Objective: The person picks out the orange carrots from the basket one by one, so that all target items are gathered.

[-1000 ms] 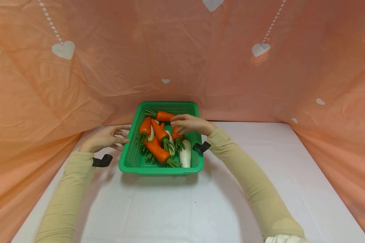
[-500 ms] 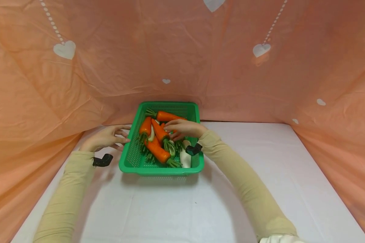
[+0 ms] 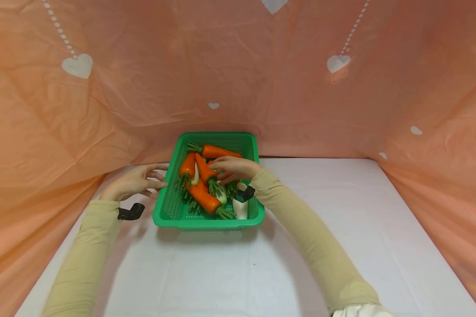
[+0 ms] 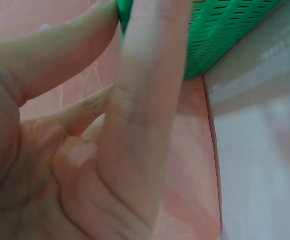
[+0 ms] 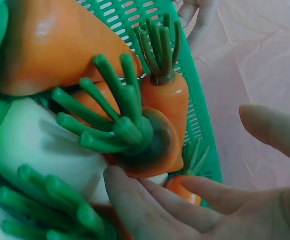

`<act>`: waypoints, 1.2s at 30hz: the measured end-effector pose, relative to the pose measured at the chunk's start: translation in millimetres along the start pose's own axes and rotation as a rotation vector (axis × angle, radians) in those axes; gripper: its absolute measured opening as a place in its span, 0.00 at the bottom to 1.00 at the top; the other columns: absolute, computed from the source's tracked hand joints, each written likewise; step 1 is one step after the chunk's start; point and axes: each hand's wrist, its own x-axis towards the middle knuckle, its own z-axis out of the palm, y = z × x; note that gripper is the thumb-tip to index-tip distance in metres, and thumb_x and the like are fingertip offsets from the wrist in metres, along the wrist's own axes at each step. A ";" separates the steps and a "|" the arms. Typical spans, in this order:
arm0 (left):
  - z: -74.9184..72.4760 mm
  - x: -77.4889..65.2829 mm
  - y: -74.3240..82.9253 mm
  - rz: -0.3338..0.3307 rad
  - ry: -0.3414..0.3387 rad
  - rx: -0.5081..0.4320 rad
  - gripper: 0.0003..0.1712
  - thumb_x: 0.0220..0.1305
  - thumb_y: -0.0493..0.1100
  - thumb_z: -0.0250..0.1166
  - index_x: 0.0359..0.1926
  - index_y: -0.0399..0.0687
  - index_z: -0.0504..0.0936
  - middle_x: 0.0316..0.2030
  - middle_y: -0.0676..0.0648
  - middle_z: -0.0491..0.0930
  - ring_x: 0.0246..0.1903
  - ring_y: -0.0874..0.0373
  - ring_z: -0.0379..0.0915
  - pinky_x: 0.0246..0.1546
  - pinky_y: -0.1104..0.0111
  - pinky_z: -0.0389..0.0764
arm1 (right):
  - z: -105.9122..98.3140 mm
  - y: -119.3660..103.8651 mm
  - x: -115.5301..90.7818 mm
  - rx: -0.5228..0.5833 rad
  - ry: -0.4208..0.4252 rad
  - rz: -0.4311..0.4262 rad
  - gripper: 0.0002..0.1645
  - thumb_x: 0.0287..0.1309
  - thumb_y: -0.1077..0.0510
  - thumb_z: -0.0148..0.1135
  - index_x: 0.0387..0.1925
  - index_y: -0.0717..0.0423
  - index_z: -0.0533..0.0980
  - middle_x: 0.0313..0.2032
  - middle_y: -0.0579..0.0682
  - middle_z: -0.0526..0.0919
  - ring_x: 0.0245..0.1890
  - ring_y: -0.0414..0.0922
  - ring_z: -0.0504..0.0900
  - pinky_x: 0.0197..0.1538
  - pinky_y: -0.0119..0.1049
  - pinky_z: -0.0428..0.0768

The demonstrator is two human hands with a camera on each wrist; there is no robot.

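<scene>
A green plastic basket (image 3: 208, 223) holds several carrots and white radishes. At the basket's left rim, my left hand (image 3: 132, 180) touches the edge with its fingers spread. In the left wrist view, the fingers (image 4: 142, 100) reach up to the basket. My right hand (image 3: 236, 167) is inside the basket, fingers extended and thumb apart. Its fingertips meet the underside of a middle carrot (image 3: 205, 168), whose green stalks (image 5: 127, 127) face the right wrist camera. Another carrot (image 3: 204, 199) lies in front. A white radish (image 3: 239, 209) rests at the near right, partly behind the right wrist camera.
The basket stands on a white-covered table (image 3: 206, 273), near a peach cloth backdrop (image 3: 238, 88) with white hearts. More carrots lie at the back (image 3: 220, 152) and left (image 3: 187, 166) of the basket.
My right hand has moved left and lower into the basket, from over the right-side carrot to the middle carrot. The left hand has stayed at the rim.
</scene>
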 end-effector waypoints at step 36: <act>1.6 4.4 -9.6 0.037 -0.003 -0.067 0.40 0.66 0.38 0.62 0.74 0.44 0.52 0.49 0.32 0.71 0.33 0.49 0.76 0.36 0.50 0.80 | 10.0 -1.7 16.8 -0.171 0.098 -0.005 0.36 0.65 0.57 0.60 0.69 0.64 0.59 0.60 0.59 0.69 0.33 0.45 0.76 0.46 0.43 0.78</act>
